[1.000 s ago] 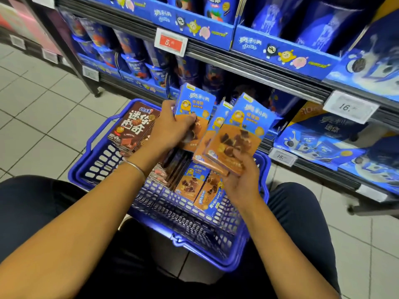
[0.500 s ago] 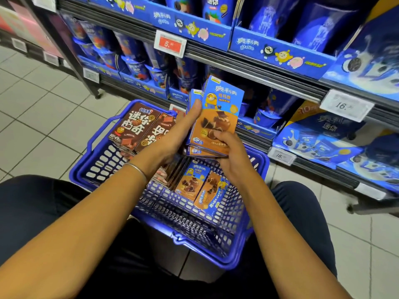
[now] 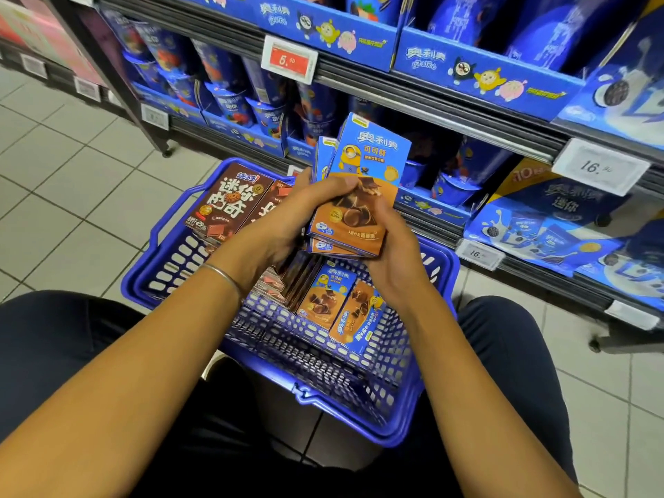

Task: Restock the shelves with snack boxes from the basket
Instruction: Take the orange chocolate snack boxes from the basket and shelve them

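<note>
While our left hand (image 3: 287, 219) and right hand (image 3: 393, 257) both curl around the small stack of blue-and-orange cardboard snack boxes (image 3: 363, 188), its long axis points up and away, toward the dark shelf gap (image 3: 434, 149) just beyond (box count unclear). Under our wrists, the blue plastic basket (image 3: 287, 339) holds loose boxes (image 3: 323, 300).

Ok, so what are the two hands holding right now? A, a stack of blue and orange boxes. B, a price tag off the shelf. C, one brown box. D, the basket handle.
A: the left hand and right hand both grip a stack of blue and orange boxes above the basket, while the brown boxes lie inside it.
</note>
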`<state>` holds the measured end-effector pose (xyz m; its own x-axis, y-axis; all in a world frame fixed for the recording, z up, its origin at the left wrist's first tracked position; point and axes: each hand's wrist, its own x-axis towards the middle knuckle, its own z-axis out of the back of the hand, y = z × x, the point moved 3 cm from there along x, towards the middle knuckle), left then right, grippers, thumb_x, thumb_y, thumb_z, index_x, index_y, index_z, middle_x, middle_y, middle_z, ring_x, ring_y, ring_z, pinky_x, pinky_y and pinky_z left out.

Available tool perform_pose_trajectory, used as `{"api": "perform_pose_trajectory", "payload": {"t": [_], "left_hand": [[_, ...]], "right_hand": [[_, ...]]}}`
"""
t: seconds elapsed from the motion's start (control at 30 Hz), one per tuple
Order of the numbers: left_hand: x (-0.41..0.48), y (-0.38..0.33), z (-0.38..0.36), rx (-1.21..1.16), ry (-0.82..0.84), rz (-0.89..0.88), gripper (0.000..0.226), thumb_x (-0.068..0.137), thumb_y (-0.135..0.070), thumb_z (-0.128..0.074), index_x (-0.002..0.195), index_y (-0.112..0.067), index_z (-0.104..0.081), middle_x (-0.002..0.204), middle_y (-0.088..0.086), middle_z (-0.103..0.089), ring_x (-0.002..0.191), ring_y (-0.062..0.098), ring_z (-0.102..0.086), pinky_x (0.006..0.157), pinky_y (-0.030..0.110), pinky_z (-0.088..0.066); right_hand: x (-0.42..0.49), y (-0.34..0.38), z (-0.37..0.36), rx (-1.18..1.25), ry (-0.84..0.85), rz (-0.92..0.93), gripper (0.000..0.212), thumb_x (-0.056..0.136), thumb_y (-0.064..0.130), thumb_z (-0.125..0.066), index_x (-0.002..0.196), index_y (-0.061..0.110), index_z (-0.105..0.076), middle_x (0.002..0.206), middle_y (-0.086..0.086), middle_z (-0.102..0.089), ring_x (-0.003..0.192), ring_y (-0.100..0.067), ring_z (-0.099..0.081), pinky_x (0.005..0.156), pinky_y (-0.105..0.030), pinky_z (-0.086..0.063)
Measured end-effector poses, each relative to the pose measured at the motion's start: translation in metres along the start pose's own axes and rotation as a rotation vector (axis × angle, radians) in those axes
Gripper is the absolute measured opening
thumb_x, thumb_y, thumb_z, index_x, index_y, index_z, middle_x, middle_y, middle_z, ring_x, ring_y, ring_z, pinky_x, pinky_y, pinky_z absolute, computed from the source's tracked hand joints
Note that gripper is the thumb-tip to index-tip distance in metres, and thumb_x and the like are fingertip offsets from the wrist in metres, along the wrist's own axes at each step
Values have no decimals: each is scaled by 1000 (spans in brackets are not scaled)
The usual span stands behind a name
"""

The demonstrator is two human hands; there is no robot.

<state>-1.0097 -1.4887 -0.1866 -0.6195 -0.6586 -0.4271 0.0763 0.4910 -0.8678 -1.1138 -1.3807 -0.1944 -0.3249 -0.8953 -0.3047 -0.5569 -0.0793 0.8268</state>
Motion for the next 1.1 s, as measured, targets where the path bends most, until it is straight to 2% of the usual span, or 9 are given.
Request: {"api": "perform_pose_trajectory", "payload": {"t": [0.1,0.23,0.33,0.53,0.6,0.7,0.8,1.0,1.1], "left_hand": [[-1,-2,3,-67,9,28,66,79,-41,-81,136,-12,-66,125,17,-76,112,37,-74,106,54,-56],[-3,-4,7,-264,58,56,31,89,-46,-71,97,-20,-84,107,7,-81,96,29,-77,91,47,-61],[-4,-4,10,-384,66,88,34,92,-51,-69,98,-20,-83,105,3,-81,93,27,-78,84,44,-61],[-7,-3,12,-514,138,166,42,90,-61,-65,97,-22,-81,104,0,-79,96,26,-75,91,46,-57],[-8,-2,12,-533,143,191,44,89,-63,-65,97,-23,-80,104,0,-79,97,26,-74,93,48,-56],[-8,-2,10,-523,150,209,44,89,-64,-65,97,-24,-80,104,0,-78,97,26,-74,93,48,-56],[-10,-2,9,-509,156,209,44,91,-63,-65,102,-23,-80,108,1,-79,97,26,-75,89,48,-57],[-11,0,12,-507,145,203,47,94,-62,-63,114,-21,-75,118,3,-75,104,28,-71,94,47,-56],[-10,1,12,-489,135,219,46,93,-62,-63,106,-21,-79,112,2,-78,98,27,-75,87,46,-58]], "right_hand": [[1,-2,10,115,-82,-27,61,105,51,-34,138,4,-56,123,-11,-67,109,-28,-64,88,-41,-55],[7,-23,19,122,-196,-128,60,102,56,-43,130,7,-63,125,-12,-68,122,-32,-63,110,-50,-45],[11,-46,32,36,-326,-291,45,100,53,-49,124,18,-64,129,-8,-68,124,-27,-61,113,-46,-39],[5,-108,63,-119,-504,-623,21,99,31,-52,99,13,-63,103,-10,-68,76,-23,-59,84,-41,-46],[5,-126,71,-101,-543,-681,21,99,27,-52,95,10,-65,114,-18,-69,83,-30,-62,85,-44,-51],[1,-141,80,-136,-618,-725,35,99,29,-56,126,6,-62,137,-18,-61,112,-31,-59,86,-43,-49],[-7,-150,85,-146,-661,-814,43,99,31,-58,133,5,-55,152,-16,-44,139,-33,-41,109,-47,-34],[1,-163,90,-205,-627,-785,18,94,27,-63,87,10,-63,99,-9,-60,108,-31,-61,90,-43,-47],[2,-168,93,-411,-649,-755,22,90,24,-68,98,5,-62,111,-11,-60,105,-34,-61,92,-42,-49]]}}
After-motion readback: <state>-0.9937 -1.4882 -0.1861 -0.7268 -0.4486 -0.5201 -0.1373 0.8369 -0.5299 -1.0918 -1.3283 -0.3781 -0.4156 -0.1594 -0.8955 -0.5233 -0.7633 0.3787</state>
